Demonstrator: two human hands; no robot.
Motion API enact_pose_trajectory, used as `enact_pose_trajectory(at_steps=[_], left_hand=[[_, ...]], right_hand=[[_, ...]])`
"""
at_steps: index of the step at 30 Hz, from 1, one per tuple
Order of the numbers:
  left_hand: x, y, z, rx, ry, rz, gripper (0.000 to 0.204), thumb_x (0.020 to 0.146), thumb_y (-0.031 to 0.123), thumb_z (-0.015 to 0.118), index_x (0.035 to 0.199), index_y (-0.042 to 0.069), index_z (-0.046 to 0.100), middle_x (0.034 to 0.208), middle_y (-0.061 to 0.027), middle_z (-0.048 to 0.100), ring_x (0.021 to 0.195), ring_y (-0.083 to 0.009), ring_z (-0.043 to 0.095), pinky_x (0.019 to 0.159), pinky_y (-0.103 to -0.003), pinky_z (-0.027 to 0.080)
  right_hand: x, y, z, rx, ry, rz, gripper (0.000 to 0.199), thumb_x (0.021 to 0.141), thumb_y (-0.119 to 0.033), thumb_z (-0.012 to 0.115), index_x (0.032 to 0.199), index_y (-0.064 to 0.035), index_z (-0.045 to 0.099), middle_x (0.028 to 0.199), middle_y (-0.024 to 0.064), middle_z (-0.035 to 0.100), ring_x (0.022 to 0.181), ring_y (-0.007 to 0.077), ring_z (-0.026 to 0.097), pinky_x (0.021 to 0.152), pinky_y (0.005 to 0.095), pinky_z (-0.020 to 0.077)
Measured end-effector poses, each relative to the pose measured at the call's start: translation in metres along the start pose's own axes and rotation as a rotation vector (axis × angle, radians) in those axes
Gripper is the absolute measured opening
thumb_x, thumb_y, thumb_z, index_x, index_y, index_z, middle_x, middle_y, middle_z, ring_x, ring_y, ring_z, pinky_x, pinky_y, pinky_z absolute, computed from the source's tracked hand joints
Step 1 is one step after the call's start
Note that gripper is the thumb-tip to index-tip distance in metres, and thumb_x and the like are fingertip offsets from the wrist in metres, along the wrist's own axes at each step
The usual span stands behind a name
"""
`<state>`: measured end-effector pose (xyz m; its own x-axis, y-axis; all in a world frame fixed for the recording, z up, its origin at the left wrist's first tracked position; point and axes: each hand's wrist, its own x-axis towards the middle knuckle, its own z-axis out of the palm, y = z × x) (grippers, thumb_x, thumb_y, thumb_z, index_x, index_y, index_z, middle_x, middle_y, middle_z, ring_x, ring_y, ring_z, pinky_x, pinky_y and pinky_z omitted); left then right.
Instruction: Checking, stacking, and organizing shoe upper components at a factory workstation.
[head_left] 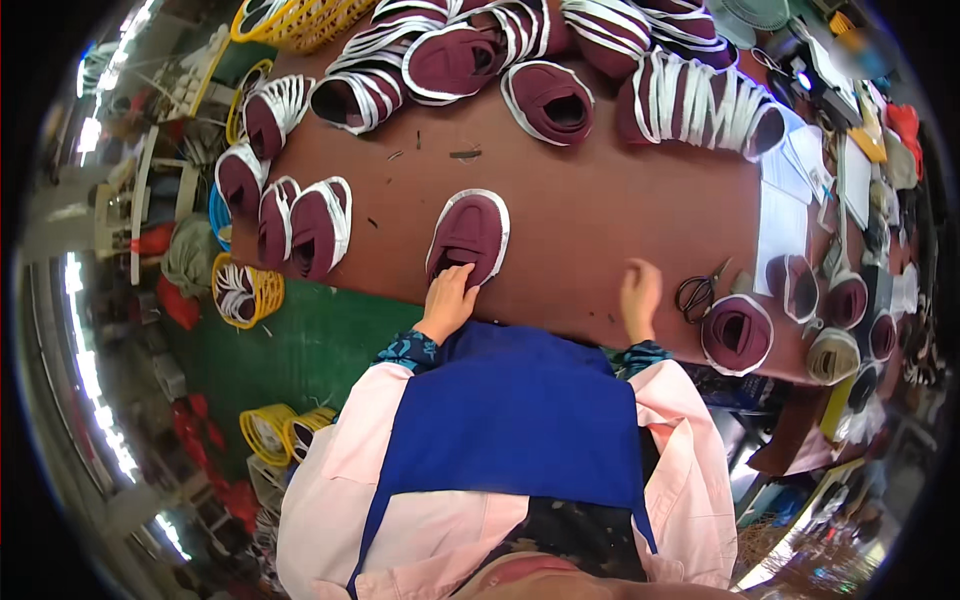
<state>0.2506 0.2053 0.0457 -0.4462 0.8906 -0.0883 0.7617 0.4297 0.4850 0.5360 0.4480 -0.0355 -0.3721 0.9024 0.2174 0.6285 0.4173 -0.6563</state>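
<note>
A maroon shoe upper (472, 225) with a white edge lies near the front edge of the brown table. My left hand (450, 300) grips its near end, with the fingertips at the shoe's opening. My right hand (641, 293) hovers or rests over the table to the right, slightly blurred; its fingers are loosely bent and apart, and no object shows in them. Close to its right are black-handled scissors (697, 295) and another maroon shoe upper (738, 335) with a white rim.
Nested stacks of maroon uppers (700, 100) line the table's far side. More uppers (320, 230) stand at the left edge. White sheets (782, 215), a beige shoe (833, 356) and tools crowd the right. Yellow baskets (262, 292) stand beside the green floor (290, 350).
</note>
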Motion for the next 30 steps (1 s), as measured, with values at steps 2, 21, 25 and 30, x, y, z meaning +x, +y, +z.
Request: enact_pose_trajectory(at_steps=[2,21,25,30], left_hand=[[-0.011,-0.007,-0.001,-0.046,0.107,-0.012,0.033,0.086,0.011,0.066,0.117,0.005,0.061,0.112,-0.0111,0.062,0.105,-0.0326,0.057,0.089,-0.043,0.046],[-0.025,-0.031,-0.035,-0.323,0.177,-0.113,0.018,0.086,0.011,0.070,0.103,0.005,0.069,0.103,-0.0080,0.064,0.095,-0.0287,0.058,0.084,-0.039,0.048],[-0.033,-0.050,-0.025,-0.572,0.118,-0.249,0.024,0.088,0.019,0.072,0.103,0.001,0.069,0.099,-0.0069,0.068,0.091,-0.0268,0.063,0.081,-0.036,0.050],[-0.051,-0.074,-0.057,-1.420,0.218,-0.690,0.027,0.094,0.008,0.065,0.120,0.001,0.061,0.114,-0.0060,0.067,0.102,-0.0149,0.063,0.091,-0.031,0.049]], right_hand=[[-0.014,-0.032,0.037,0.259,-0.264,0.124,0.013,0.090,-0.011,0.065,0.101,-0.0069,0.071,0.101,0.0161,0.070,0.096,0.0341,0.068,0.083,0.0402,0.0540],[-0.007,-0.175,0.122,1.012,-0.810,0.791,0.022,0.099,-0.022,0.057,0.114,-0.0067,0.063,0.097,0.0012,0.067,0.085,0.0102,0.060,0.075,0.0255,0.0466],[-0.011,-0.212,0.095,0.990,-0.862,0.618,0.016,0.100,-0.013,0.058,0.110,-0.0032,0.066,0.097,0.0012,0.066,0.090,0.0070,0.059,0.078,0.0245,0.0464],[-0.012,-0.179,0.114,0.797,-0.570,0.846,0.026,0.098,-0.016,0.058,0.120,-0.0033,0.063,0.105,0.0030,0.067,0.098,0.0132,0.059,0.083,0.0281,0.0460]])
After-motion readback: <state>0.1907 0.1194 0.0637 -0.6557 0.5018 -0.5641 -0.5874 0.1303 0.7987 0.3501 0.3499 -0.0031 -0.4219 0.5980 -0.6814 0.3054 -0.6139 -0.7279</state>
